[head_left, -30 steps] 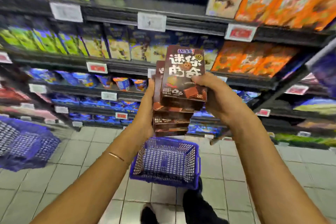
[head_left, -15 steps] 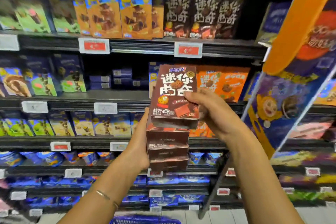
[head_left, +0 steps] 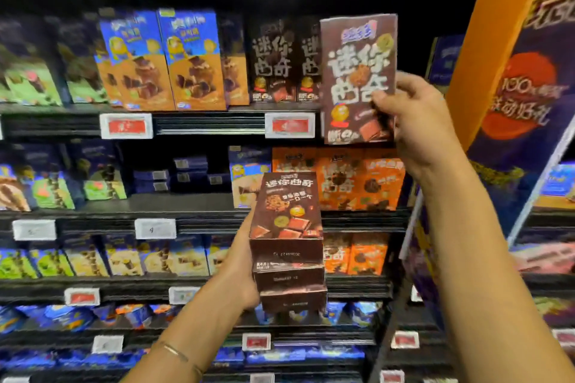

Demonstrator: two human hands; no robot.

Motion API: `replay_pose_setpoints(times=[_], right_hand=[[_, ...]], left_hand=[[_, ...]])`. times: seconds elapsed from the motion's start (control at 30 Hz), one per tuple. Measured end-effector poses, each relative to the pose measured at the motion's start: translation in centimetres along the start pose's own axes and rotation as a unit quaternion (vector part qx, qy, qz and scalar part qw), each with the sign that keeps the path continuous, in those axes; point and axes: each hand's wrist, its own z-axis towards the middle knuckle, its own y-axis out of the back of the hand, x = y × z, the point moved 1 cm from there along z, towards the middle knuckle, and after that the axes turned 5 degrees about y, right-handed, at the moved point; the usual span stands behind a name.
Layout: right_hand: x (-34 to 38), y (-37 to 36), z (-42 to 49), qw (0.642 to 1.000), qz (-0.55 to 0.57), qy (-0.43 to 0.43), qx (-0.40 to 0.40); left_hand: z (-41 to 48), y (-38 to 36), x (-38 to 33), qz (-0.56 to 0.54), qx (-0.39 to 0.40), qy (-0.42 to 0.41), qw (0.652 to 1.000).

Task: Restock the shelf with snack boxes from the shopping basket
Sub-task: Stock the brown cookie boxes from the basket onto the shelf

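The grip of the right hand [head_left: 417, 124] is pinched on a tall brown cardboard snack box [head_left: 357, 71], thumb laid across the lower front face, fingers out of sight behind the right edge. That box stands upright, front to the camera, lifted up in front of the upper black shelf [head_left: 211, 126]. It sits just right of two matching brown boxes [head_left: 273, 62] standing in the shade there. Its bottom edge hangs below the shelf lip, just beside a red price tag [head_left: 289, 125]. Whether it touches the shelf, I cannot tell.

Lower down, the left hand [head_left: 245, 267] has its grip closed round a stack of brown snack boxes [head_left: 287, 246]. They lie flat, one on another, three end faces showing. The palm is against the stack's left side and the fingertips are hidden. The stack is held in the air in front of the middle shelves, well apart from the raised box. A thin gold bangle [head_left: 174, 351] circles the left wrist.

Blue-and-orange boxes [head_left: 165, 62] fill the upper shelf to the left. Bright orange boxes [head_left: 351, 180] line the shelf below, behind the right wrist. An orange-and-purple banner [head_left: 513, 71] slants down the right side.
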Motion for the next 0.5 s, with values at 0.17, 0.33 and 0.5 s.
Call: replay_pose_setpoints(times=[0.17, 0.33, 0.5], right_hand=[[-0.3, 1.0, 4.2, 0.988, -0.074, 0.056, -0.124], [-1.7, 2.2, 7.1, 0.978, -0.092, 0.035, -0.181], [-3.1, 2.5, 8.9, 0.958, -0.236, 0.046, -0.154]], left_hand=[[0.5, -0.5, -0.8, 0.017, 0.012, 0.019, 1.0], [0.9, 0.1, -1.4, 0.026, 0.017, 0.029, 0.999], [1.4, 0.0, -1.8, 0.025, 0.019, 0.031, 0.999]])
